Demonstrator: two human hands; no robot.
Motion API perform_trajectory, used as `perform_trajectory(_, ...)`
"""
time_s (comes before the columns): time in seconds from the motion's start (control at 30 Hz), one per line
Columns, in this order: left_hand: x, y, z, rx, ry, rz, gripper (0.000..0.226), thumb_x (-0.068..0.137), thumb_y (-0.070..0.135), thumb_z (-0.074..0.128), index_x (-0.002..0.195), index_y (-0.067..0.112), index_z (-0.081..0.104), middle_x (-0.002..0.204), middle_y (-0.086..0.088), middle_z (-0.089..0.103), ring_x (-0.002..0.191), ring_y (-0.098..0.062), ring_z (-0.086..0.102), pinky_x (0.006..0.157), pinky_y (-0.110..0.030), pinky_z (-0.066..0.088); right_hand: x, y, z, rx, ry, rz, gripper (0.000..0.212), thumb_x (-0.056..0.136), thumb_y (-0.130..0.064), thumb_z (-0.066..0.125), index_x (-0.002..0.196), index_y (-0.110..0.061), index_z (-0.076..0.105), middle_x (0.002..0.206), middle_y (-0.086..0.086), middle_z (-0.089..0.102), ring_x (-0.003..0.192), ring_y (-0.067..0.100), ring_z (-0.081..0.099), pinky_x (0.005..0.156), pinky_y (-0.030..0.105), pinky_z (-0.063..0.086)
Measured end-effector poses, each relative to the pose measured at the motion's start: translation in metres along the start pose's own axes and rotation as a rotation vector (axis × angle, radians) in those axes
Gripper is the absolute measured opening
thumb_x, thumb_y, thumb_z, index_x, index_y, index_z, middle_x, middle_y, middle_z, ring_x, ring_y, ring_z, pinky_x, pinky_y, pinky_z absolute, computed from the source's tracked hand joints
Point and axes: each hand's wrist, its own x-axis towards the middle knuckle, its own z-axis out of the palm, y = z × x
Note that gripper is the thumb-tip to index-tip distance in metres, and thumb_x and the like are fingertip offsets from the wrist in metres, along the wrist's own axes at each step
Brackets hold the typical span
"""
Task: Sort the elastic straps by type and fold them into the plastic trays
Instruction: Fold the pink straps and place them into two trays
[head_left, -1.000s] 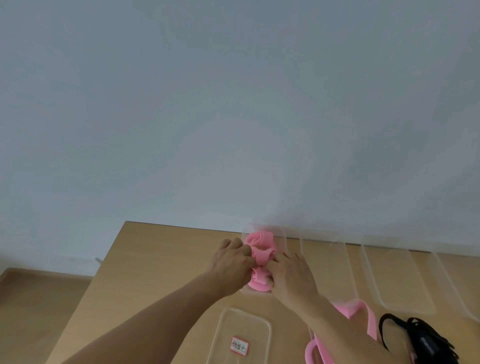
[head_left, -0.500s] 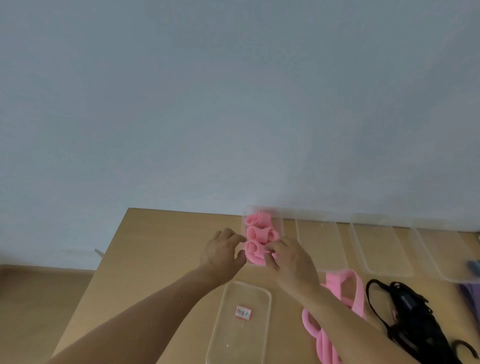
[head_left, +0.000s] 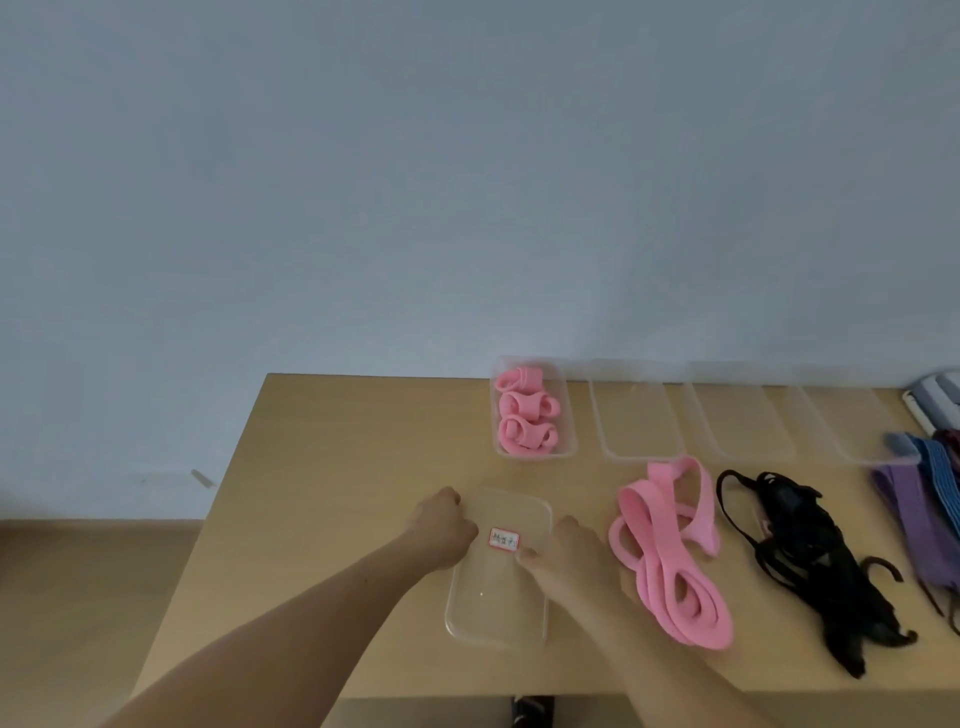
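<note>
Left hand (head_left: 441, 530) and right hand (head_left: 569, 553) grip clear rectangular labelled plastic lid (head_left: 496, 603), lower centre. Rolled pink elastic straps (head_left: 524, 418) sit upper centre.

The left hand (head_left: 441, 530) and right hand (head_left: 569, 556) have left the pink-filled tray (head_left: 570, 415) and now hold the labelled tray (head_left: 493, 613).

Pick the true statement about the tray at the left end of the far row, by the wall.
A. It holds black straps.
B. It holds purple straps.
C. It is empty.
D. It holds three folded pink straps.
D: the leftmost far tray holds three folded pink straps stacked along its length, while the black straps and purple straps lie loose on the table.
</note>
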Motion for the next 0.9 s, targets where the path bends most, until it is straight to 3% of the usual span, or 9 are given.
perform_trajectory(0.1, -0.004, -0.001, 0.003, -0.106, -0.013, -0.017, 0.037, 0.089, 0.015, 0.051, 0.125, 0.01, 0.053, 0.122, -0.009, 0.057, 0.107, -0.028, 0.059, 0.086, -0.035, 0.052, -0.004, -0.004, 0.001, 0.06, -0.017, 0.11, 0.045, 0.081, -0.047, 0.062, 0.106, -0.011, 0.051, 0.101, 0.002, 0.063, 0.093, 0.024, 0.064, 0.068, 0.03, 0.047)
perform_trajectory(0.17, -0.005, -0.004, 0.003, -0.188, -0.025, -0.034, 0.031, 0.089, 0.016, 0.052, 0.119, 0.01, 0.055, 0.114, -0.01, 0.06, 0.096, -0.029, 0.062, 0.076, -0.034, 0.051, -0.001, -0.003, 0.0, 0.184, -0.058, 0.168, 0.04, 0.078, -0.042, 0.062, 0.102, -0.011, 0.055, 0.094, 0.001, 0.065, 0.084, 0.023, 0.065, 0.064, 0.03, 0.046)
perform_trajectory(0.27, -0.008, -0.008, -0.002, -0.337, -0.058, -0.045, 0.014, 0.088, 0.012, 0.051, 0.1, 0.011, 0.058, 0.089, -0.01, 0.059, 0.071, -0.026, 0.053, 0.059, -0.025, 0.041, 0.003, 0.0, -0.001, 0.332, -0.064, 0.132, 0.011, 0.08, -0.024, 0.057, 0.079, -0.013, 0.059, 0.074, 0.0, 0.062, 0.065, 0.021, 0.057, 0.057, 0.029, 0.04)
perform_trajectory(0.4, -0.01, -0.014, -0.011, -0.466, -0.127, -0.068, 0.008, 0.085, 0.003, 0.051, 0.081, 0.01, 0.053, 0.068, -0.01, 0.045, 0.056, -0.023, 0.039, 0.052, -0.026, 0.03, 0.001, -0.006, -0.012, 0.558, -0.045, 0.07, 0.015, 0.085, -0.019, 0.059, 0.072, -0.013, 0.06, 0.069, 0.0, 0.063, 0.061, 0.018, 0.054, 0.057, 0.029, 0.041)
perform_trajectory(0.5, -0.011, -0.011, -0.02, -0.505, -0.135, -0.076, 0.008, 0.085, 0.005, 0.052, 0.093, 0.005, 0.056, 0.071, -0.012, 0.052, 0.052, -0.022, 0.044, 0.047, -0.023, 0.031, 0.0, -0.02, -0.033, 0.626, -0.064, -0.053, 0.022, 0.088, -0.016, 0.061, 0.066, -0.013, 0.059, 0.064, 0.003, 0.067, 0.053, 0.015, 0.056, 0.054, 0.025, 0.042)
perform_trajectory(0.63, -0.001, 0.016, -0.044, -0.58, 0.016, 0.011, 0.026, 0.088, 0.004, 0.053, 0.114, 0.007, 0.053, 0.081, -0.015, 0.065, 0.051, -0.018, 0.059, 0.046, -0.024, 0.042, 0.015, -0.037, -0.069, 0.645, 0.07, -0.187, 0.025, 0.087, -0.012, 0.065, 0.062, -0.015, 0.062, 0.055, -0.003, 0.065, 0.043, 0.007, 0.056, 0.051, 0.024, 0.042)
perform_trajectory(0.7, 0.008, 0.037, -0.058, -0.585, 0.086, 0.08, 0.028, 0.089, 0.003, 0.053, 0.116, 0.008, 0.054, 0.08, -0.014, 0.066, 0.046, -0.012, 0.058, 0.046, -0.022, 0.045, 0.032, -0.04, -0.089, 0.712, 0.132, -0.178, 0.013, 0.085, -0.018, 0.071, 0.075, -0.012, 0.066, 0.065, 0.004, 0.067, 0.047, 0.011, 0.058, 0.048, 0.022, 0.044)
perform_trajectory(0.77, 0.022, 0.056, -0.067, -0.576, 0.128, 0.128, 0.028, 0.09, 0.003, 0.053, 0.118, 0.009, 0.054, 0.079, -0.012, 0.064, 0.048, -0.011, 0.058, 0.046, -0.021, 0.046, 0.052, -0.039, -0.105, 0.666, 0.186, -0.152, 0.017, 0.082, -0.027, 0.075, 0.087, -0.012, 0.069, 0.072, 0.003, 0.068, 0.057, 0.013, 0.062, 0.049, 0.018, 0.044)
perform_trajectory(0.9, 0.057, 0.085, -0.07, -0.506, 0.196, 0.14, 0.03, 0.09, 0.007, 0.055, 0.12, 0.01, 0.058, 0.077, -0.004, 0.062, 0.06, -0.015, 0.06, 0.052, -0.021, 0.044, 0.096, -0.034, -0.122, 0.549, 0.19, -0.122, 0.018, 0.075, -0.032, 0.075, 0.087, -0.021, 0.07, 0.077, -0.003, 0.071, 0.075, 0.017, 0.069, 0.07, 0.033, 0.054)
